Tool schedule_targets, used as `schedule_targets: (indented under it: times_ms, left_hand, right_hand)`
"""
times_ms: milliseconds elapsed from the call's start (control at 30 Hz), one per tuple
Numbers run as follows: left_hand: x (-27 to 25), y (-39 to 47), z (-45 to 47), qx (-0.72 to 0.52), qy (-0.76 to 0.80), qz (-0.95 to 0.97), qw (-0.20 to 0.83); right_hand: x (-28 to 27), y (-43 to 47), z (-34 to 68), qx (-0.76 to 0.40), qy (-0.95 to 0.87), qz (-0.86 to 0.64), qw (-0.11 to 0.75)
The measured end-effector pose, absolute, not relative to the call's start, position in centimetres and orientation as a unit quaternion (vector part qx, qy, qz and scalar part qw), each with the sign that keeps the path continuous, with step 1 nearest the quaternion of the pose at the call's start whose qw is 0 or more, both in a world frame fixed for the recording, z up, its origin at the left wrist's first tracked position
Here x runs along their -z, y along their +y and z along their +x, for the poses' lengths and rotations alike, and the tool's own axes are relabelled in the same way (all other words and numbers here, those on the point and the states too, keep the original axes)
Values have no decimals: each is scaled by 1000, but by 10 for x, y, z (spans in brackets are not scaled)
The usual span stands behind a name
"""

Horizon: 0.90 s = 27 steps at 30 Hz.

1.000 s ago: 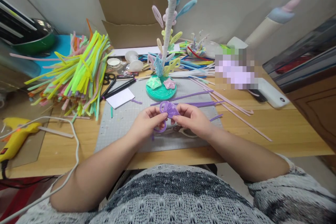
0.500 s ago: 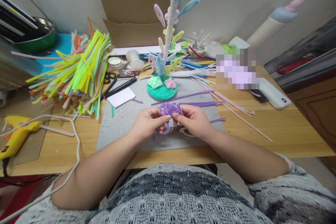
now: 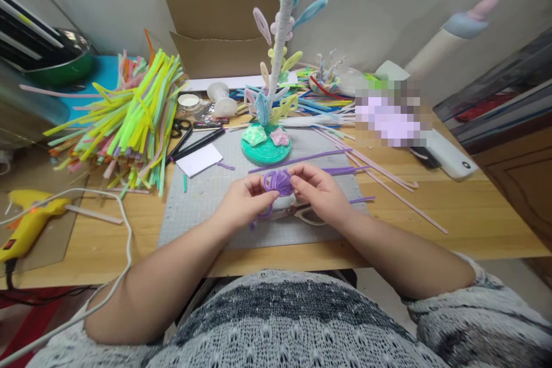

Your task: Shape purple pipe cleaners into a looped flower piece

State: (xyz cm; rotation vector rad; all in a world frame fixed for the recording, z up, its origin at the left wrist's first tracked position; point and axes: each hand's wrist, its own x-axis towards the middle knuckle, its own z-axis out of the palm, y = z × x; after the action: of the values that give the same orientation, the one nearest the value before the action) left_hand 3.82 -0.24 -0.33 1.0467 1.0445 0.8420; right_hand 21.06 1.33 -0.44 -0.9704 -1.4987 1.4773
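Note:
Between my two hands is a small purple pipe-cleaner piece (image 3: 282,183), wound into a rounded shape with loops at its left end. My left hand (image 3: 250,195) pinches its left side, thumb in front. Closed on the right edge is my right hand (image 3: 317,187), with thumb and forefinger together. A pair of scissors (image 3: 310,215) with pale handles lies on the grey cutting mat (image 3: 198,207) just under my hands, partly hidden. Straight purple pipe cleaners (image 3: 302,158) lie behind my hands. Beyond them stands a white-wrapped stem (image 3: 282,34) with pipe-cleaner flowers on a round green base (image 3: 267,153).
A heap of pipe cleaners (image 3: 138,109) lies at left, beside black pens (image 3: 200,144) and a white card (image 3: 199,160). A yellow glue gun (image 3: 30,218) rests at far left, its white cord (image 3: 128,247) crossing my left forearm. Pink pipe cleaners (image 3: 379,175) and a white tool (image 3: 451,155) lie at right.
The purple piece has turned in my fingers, showing a rounder face. My right hand has shifted slightly up, and more of the scissors shows.

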Motion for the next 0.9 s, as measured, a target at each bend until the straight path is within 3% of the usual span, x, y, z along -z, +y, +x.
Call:
schedule_targets:
  times_ms: [233, 433, 700, 900]
  left_hand:
    - [6, -6, 41, -366, 446, 529, 622]
    - [10, -5, 40, -428, 422, 543, 587]
    - [6, -6, 39, -355, 491, 664, 439]
    - [7, -7, 39, -343, 481, 689, 419]
  right_hand:
    - [7, 16, 210, -559, -625, -404, 367]
    - [8, 21, 212, -637, -560, -422, 319]
    - [7, 19, 210, -655, -540, -433, 302]
    - [7, 16, 207, -677, -522, -427, 295]
